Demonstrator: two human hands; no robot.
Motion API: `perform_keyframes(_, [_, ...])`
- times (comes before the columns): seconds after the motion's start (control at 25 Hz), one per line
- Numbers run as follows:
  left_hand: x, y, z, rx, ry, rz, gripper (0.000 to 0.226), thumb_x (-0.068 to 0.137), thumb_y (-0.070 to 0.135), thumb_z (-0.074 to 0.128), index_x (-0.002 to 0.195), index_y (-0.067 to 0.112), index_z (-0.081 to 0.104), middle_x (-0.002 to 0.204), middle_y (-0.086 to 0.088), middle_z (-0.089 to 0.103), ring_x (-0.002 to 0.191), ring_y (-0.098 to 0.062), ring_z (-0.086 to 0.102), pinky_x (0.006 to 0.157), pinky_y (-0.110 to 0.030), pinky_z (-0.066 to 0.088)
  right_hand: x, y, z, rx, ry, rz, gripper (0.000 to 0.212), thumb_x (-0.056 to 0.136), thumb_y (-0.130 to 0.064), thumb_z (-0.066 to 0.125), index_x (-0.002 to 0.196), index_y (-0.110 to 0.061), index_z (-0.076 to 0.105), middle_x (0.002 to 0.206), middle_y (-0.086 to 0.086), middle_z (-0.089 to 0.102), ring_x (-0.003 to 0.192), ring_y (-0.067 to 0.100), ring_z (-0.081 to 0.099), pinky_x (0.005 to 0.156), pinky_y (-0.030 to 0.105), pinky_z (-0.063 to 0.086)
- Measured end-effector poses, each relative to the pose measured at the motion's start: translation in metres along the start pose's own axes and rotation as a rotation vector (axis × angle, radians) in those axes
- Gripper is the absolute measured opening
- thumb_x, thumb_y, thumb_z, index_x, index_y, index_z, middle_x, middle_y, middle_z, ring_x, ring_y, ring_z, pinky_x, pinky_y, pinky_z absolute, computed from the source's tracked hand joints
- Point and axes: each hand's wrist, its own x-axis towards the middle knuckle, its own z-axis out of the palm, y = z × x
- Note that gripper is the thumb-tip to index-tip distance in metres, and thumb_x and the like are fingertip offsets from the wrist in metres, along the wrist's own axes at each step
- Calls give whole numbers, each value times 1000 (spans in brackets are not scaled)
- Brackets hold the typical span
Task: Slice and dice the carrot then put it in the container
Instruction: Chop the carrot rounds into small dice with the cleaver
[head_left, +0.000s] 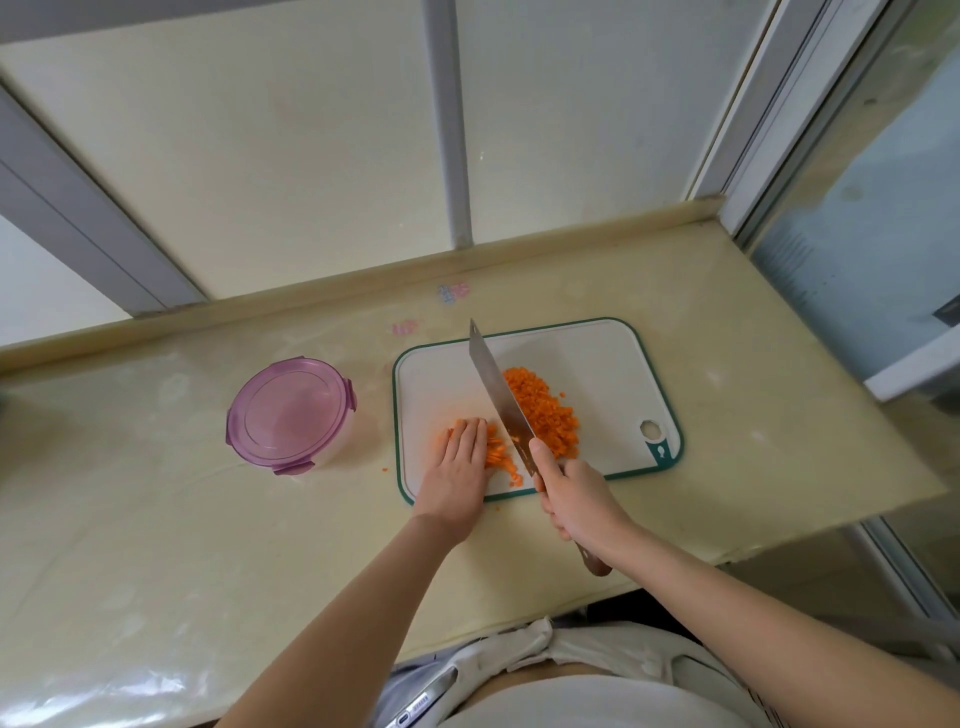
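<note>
My right hand (582, 499) grips the knife (501, 397), blade running from the board's (597, 353) near edge toward its far left corner. My left hand (460, 467) lies flat, pinning carrot strips (496, 449) near the board's near-left corner; diced carrot (543, 410) is heaped mid-board. The container (291, 413) stands lidded on the worktop (156, 519), left of the board.

My left hand (460, 457) lies flat, fingers together, pressing down a bundle of orange carrot strips (497, 451) on the white plastic cutting board with a green rim (597, 358). My right hand (576, 501) grips the brown wooden handle of a broad steel cleaver (498, 395), its blade angled just beside my left fingertips. A heap of diced carrot (543, 410) lies right of the blade. A round clear container with a purple clip lid (291, 413) stands closed on the cream countertop (156, 519), left of the board.
</note>
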Motion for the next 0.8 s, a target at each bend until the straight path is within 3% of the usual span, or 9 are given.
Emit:
perform_keyframes(0.24, [-3, 4, 1, -4, 14, -24, 56, 103, 17, 19, 145, 4, -15, 156, -12, -12, 144, -26, -13, 110, -33, -16, -6, -3, -3, -128, -42, 41, 54, 98, -55, 33, 63, -14, 40, 46, -2, 36, 35, 12, 31, 39, 22, 27])
perform_keyframes(0.56, [-3, 5, 0, -13, 7, -18, 57, 103, 16, 19, 144, 3, -17, 156, -13, -15, 143, -26, -14, 110, -33, -15, -3, 7, 14, -441, 8, 15, 61, 100, -53, 24, 57, -12, 37, 59, 4, 43, 61, 23, 45, 65, 29, 35])
perform_keyframes(0.64, [-3, 5, 0, -28, 16, -19, 58, 103, 17, 19, 140, 4, -22, 156, -13, -15, 143, -26, -15, 109, -32, -17, 1, 8, 20, -463, 28, 9, 59, 100, -52, 25, 56, -13, 34, 60, 3, 41, 66, 25, 45, 66, 29, 34])
perform_keyframes(0.8, [-3, 5, 0, -26, 12, -4, 58, 103, 18, 20, 135, 6, -26, 155, -13, -16, 143, -26, -16, 108, -32, -18, 8, 4, 21, -442, 37, -23, 61, 101, -49, 25, 54, -12, 34, 56, 3, 41, 51, 16, 39, 57, 31, 32])
